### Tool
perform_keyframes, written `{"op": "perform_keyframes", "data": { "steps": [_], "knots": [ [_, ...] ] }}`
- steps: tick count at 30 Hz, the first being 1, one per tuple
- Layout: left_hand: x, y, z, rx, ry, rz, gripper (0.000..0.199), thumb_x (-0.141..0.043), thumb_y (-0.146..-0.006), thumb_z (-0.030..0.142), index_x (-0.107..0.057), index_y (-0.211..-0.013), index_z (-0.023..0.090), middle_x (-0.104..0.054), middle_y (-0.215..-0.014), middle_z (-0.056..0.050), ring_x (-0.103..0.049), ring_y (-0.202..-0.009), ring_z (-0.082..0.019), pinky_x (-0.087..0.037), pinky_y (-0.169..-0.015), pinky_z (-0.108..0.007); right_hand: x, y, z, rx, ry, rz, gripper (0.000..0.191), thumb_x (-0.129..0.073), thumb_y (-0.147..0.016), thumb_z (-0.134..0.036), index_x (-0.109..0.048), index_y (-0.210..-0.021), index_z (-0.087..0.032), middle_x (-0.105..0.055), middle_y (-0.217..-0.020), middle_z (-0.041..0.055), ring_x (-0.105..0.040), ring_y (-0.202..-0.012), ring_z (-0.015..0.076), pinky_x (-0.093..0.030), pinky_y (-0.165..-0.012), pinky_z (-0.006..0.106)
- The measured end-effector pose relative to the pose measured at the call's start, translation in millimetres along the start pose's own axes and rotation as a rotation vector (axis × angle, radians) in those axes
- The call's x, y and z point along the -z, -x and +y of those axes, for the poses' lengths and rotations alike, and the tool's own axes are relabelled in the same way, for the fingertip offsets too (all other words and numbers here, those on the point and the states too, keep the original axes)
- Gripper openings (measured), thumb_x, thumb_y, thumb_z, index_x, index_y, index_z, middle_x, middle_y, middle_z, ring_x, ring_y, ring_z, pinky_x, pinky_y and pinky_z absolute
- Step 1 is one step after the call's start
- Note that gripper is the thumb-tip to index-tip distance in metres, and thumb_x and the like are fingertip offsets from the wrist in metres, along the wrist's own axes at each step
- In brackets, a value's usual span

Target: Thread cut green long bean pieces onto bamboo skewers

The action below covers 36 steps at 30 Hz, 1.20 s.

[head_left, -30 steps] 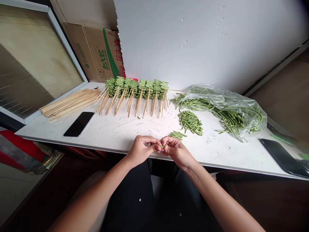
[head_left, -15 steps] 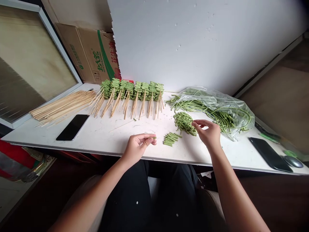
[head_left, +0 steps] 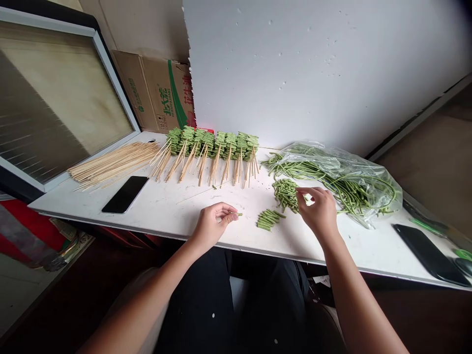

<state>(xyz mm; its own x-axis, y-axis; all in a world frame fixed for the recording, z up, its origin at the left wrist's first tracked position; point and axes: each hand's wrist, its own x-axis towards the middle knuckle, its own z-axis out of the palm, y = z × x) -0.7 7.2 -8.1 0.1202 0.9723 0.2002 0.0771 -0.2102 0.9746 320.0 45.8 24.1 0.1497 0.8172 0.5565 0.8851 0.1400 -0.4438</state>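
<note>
My left hand (head_left: pixel 213 222) is held near the front edge of the white table, thumb and fingers pinched on a short cut green bean piece (head_left: pixel 240 214). My right hand (head_left: pixel 317 206) is at the right side of the loose pile of cut green beans (head_left: pixel 284 192), its thumb and forefinger together. A bit of green shows in the gap of those fingers, but what they hold is hidden. Between the hands lies a small row of bean pieces (head_left: pixel 269 219) set side by side.
Stacked bean skewers (head_left: pixel 221 142) line the back, sticks pointing forward. Loose bamboo sticks (head_left: pixel 114 162) and a phone (head_left: pixel 125 194) lie left. To the right are long beans in a clear bag (head_left: pixel 354 184) and a black phone (head_left: pixel 429 253). One thin stick (head_left: pixel 199 195) lies mid-table.
The view has shifted, so the table things appear a little further right and lower. My right hand stays by the pile, its fingers now closer together; my left still pinches the bean piece.
</note>
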Motion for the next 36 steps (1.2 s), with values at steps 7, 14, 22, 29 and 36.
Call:
{"op": "perform_keyframes", "data": {
  "steps": [7,14,22,29,36],
  "knots": [
    [0.0,4,6,-0.325,-0.273,0.032,0.011,-0.082,-0.089,0.023,-0.079,-0.099,0.022,-0.079,-0.093,-0.005,-0.072,-0.082,-0.018,-0.061,-0.078,-0.032,12,36,-84,0.162,-0.507,-0.425,0.026,-0.068,-0.098,-0.05,-0.081,-0.107,-0.029,-0.078,-0.112,0.009,-0.065,-0.106,0.0298,-0.053,-0.076,0.041],
    [-7.8,12,13,-0.409,-0.273,0.046,0.023,-0.079,-0.09,0.017,-0.075,-0.112,0.023,-0.082,-0.097,-0.002,-0.077,-0.084,-0.017,-0.064,-0.084,-0.031,-3,55,-97,0.322,-0.601,-0.52,0.023,-0.067,-0.102,-0.038,-0.08,-0.12,-0.034,-0.08,-0.119,0.0048,-0.057,-0.132,0.0321,-0.049,-0.11,0.054],
    [-12.9,20,24,-0.376,-0.253,0.071,0.011,-0.076,-0.094,0.028,-0.081,-0.104,0.028,-0.082,-0.102,-0.005,-0.078,-0.099,-0.026,-0.062,-0.095,-0.042,-11,60,-100,0.104,-0.801,-0.576,0.016,-0.075,-0.095,-0.045,-0.085,-0.104,-0.036,-0.081,-0.107,0.0063,-0.061,-0.128,0.0341,-0.048,-0.11,0.057],
    [33.9,-9,11,-0.357,-0.625,0.107,0.023,-0.072,-0.094,0.023,-0.076,-0.117,0.025,-0.078,-0.112,-0.009,-0.07,-0.109,-0.029,-0.054,-0.103,-0.047,-16,52,-83,-0.164,-0.975,-0.601,0.022,-0.087,-0.081,-0.05,-0.085,-0.089,-0.029,-0.08,-0.106,0.0097,-0.068,-0.116,0.0322,-0.055,-0.096,0.047],
    [98.5,-30,-23,-0.129,-1.189,0.201,0.022,-0.06,-0.097,0.025,-0.079,-0.108,0.019,-0.073,-0.109,-0.015,-0.058,-0.108,-0.036,-0.045,-0.089,-0.048,-18,45,-71,-0.46,-1.25,-0.507,0.022,-0.093,-0.075,-0.045,-0.083,-0.088,-0.03,-0.08,-0.099,0.0046,-0.071,-0.107,0.0252,-0.055,-0.091,0.04]
  ]
}}
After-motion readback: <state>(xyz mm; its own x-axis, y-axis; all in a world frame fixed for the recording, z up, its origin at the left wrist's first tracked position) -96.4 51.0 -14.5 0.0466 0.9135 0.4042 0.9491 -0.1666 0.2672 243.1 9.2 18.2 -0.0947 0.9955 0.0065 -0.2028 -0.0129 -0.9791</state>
